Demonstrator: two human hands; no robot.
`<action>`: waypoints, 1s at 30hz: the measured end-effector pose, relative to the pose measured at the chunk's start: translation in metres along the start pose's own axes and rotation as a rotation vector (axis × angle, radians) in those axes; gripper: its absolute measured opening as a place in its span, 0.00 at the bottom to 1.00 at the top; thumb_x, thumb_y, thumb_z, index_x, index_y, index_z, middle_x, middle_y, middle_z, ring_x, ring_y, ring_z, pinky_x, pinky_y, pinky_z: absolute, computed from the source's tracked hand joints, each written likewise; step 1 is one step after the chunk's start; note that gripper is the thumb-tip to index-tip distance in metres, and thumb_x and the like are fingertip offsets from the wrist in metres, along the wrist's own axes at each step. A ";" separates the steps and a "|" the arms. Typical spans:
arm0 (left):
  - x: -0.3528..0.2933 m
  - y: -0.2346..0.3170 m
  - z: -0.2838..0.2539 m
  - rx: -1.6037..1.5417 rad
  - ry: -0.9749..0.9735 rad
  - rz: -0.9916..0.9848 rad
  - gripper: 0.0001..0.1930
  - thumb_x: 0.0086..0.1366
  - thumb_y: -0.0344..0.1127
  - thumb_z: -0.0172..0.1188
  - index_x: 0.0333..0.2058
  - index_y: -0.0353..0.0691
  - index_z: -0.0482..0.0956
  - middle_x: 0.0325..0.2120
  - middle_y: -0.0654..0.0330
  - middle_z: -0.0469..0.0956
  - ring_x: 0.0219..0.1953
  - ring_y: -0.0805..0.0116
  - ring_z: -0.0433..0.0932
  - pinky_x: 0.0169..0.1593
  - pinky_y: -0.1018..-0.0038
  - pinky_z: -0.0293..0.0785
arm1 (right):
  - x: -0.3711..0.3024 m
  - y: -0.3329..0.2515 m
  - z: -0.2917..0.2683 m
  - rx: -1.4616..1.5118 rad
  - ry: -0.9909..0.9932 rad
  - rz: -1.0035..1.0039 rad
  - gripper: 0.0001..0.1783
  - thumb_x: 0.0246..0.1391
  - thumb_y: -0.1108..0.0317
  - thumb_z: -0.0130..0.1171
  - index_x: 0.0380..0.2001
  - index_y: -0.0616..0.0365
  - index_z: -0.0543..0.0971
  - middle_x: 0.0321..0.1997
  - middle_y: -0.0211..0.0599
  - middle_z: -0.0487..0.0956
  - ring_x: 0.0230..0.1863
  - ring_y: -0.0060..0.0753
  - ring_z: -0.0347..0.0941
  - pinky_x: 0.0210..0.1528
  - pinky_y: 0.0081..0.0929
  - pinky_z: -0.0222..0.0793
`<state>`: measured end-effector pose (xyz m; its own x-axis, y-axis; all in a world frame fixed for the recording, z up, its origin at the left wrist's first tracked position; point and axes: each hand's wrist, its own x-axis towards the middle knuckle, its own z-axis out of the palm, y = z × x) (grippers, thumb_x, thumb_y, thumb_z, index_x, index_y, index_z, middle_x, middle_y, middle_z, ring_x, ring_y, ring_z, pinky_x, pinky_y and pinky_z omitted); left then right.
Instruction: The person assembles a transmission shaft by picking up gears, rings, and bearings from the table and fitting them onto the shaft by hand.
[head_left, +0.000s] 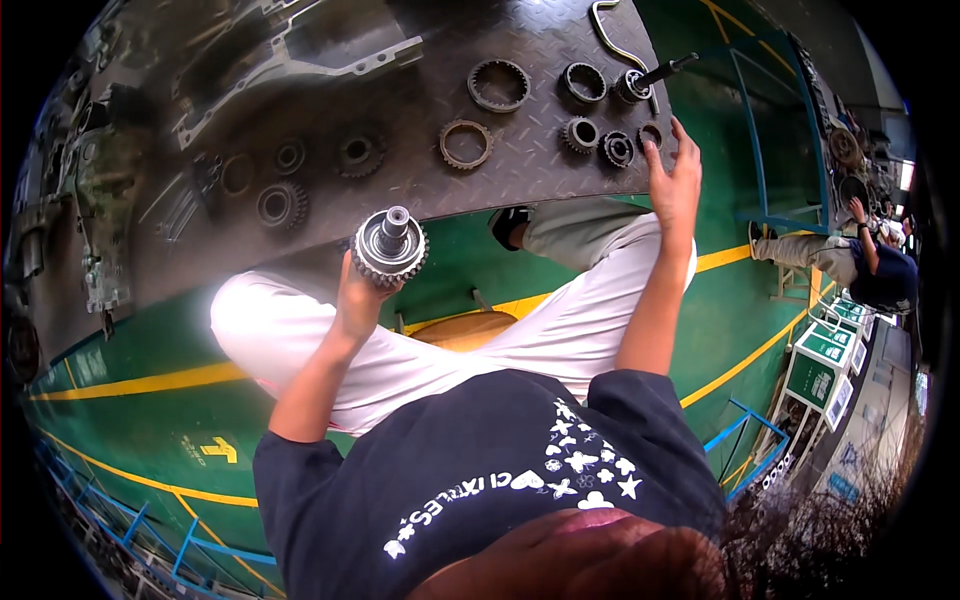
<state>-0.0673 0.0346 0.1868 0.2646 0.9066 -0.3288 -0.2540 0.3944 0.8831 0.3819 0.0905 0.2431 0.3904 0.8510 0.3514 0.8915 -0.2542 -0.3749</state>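
My left hand (362,298) is closed around a gear shaft (390,245). The toothed gear and the stub of the shaft point up, clear of the table's near edge. At the table's right edge, my right hand (676,185) has its thumb and forefinger at a small metal ring (650,134). The thumb tip overlaps the ring, which seems pinched there. Beside it on the table are two small gears (580,134) and a dark ring (584,82). A bearing with a dark shaft (634,86) stands just beyond.
A dark tread-plate table (540,170) carries a toothed ring (499,85), a brownish ring (466,145), several gears (283,204) and a metal housing (380,60). A bent metal rod (610,32) lies at the far right. A round stool (460,330) shows between my legs. Another person (880,270) is off right.
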 end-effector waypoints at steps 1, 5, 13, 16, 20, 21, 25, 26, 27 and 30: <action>0.002 -0.003 -0.001 -0.014 0.029 0.001 0.18 0.74 0.42 0.42 0.47 0.36 0.78 0.20 0.68 0.70 0.16 0.82 0.57 0.22 0.80 0.48 | 0.010 0.015 0.003 -0.068 -0.041 -0.104 0.33 0.58 0.60 0.70 0.65 0.54 0.76 0.64 0.51 0.76 0.56 0.58 0.76 0.61 0.44 0.72; 0.003 0.002 -0.009 -0.068 -0.084 -0.027 0.20 0.76 0.47 0.45 0.50 0.38 0.78 0.31 0.66 0.75 0.27 0.81 0.67 0.31 0.80 0.62 | 0.033 0.020 0.007 -0.051 -0.295 -0.204 0.29 0.58 0.61 0.70 0.62 0.54 0.79 0.60 0.52 0.79 0.55 0.55 0.78 0.59 0.41 0.73; 0.009 0.028 0.026 0.049 -0.088 0.053 0.28 0.78 0.53 0.38 0.32 0.36 0.77 0.23 0.67 0.73 0.25 0.79 0.65 0.30 0.78 0.61 | -0.018 -0.079 -0.052 0.819 -0.170 -0.045 0.31 0.61 0.62 0.70 0.64 0.62 0.77 0.62 0.42 0.81 0.56 0.28 0.77 0.56 0.28 0.73; 0.009 0.033 0.021 0.107 -0.101 -0.005 0.30 0.78 0.54 0.37 0.28 0.37 0.76 0.20 0.67 0.70 0.24 0.79 0.62 0.29 0.76 0.58 | -0.052 -0.162 -0.049 1.090 -0.501 -0.381 0.33 0.55 0.66 0.73 0.64 0.61 0.77 0.63 0.44 0.81 0.60 0.31 0.76 0.55 0.29 0.73; 0.007 0.025 0.019 0.152 -0.066 0.021 0.34 0.79 0.61 0.35 0.28 0.36 0.75 0.21 0.66 0.72 0.24 0.78 0.64 0.29 0.76 0.60 | -0.056 -0.231 -0.024 0.871 -0.682 -0.611 0.38 0.47 0.70 0.76 0.64 0.58 0.78 0.61 0.40 0.83 0.56 0.40 0.78 0.55 0.32 0.73; 0.006 0.028 0.018 0.187 -0.099 0.014 0.35 0.78 0.63 0.35 0.31 0.35 0.76 0.22 0.66 0.74 0.25 0.77 0.67 0.30 0.75 0.64 | -0.057 -0.239 -0.023 0.865 -0.744 -0.620 0.41 0.45 0.71 0.77 0.66 0.58 0.76 0.59 0.37 0.84 0.54 0.39 0.79 0.56 0.34 0.74; 0.004 0.037 0.021 0.176 -0.128 0.043 0.37 0.78 0.66 0.33 0.36 0.35 0.77 0.27 0.65 0.76 0.28 0.77 0.69 0.33 0.76 0.68 | -0.061 -0.241 -0.017 0.916 -0.936 -0.455 0.52 0.45 0.62 0.78 0.73 0.62 0.66 0.61 0.46 0.83 0.68 0.38 0.73 0.73 0.38 0.60; 0.004 0.036 0.020 0.172 -0.124 0.044 0.37 0.78 0.66 0.33 0.36 0.35 0.77 0.27 0.65 0.76 0.28 0.77 0.69 0.33 0.76 0.68 | -0.061 -0.240 -0.016 0.915 -0.941 -0.458 0.52 0.45 0.62 0.78 0.73 0.62 0.66 0.61 0.46 0.83 0.68 0.38 0.73 0.73 0.38 0.60; 0.003 0.036 0.019 0.171 -0.120 0.052 0.38 0.78 0.67 0.33 0.36 0.35 0.78 0.27 0.65 0.76 0.28 0.76 0.70 0.33 0.75 0.68 | -0.060 -0.240 -0.015 0.991 -1.000 -0.408 0.53 0.45 0.62 0.78 0.73 0.63 0.65 0.62 0.46 0.82 0.68 0.37 0.73 0.74 0.38 0.58; 0.004 0.032 0.018 0.165 -0.116 0.059 0.38 0.77 0.67 0.33 0.36 0.35 0.78 0.26 0.65 0.76 0.28 0.76 0.70 0.34 0.75 0.68 | -0.058 -0.235 -0.008 1.102 -1.048 -0.446 0.52 0.46 0.67 0.77 0.74 0.61 0.64 0.62 0.43 0.83 0.64 0.37 0.76 0.71 0.37 0.65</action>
<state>-0.0579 0.0480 0.2203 0.3621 0.9000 -0.2427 -0.1186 0.3027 0.9457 0.1513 0.0974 0.3178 -0.5867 0.8082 0.0509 0.1077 0.1401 -0.9843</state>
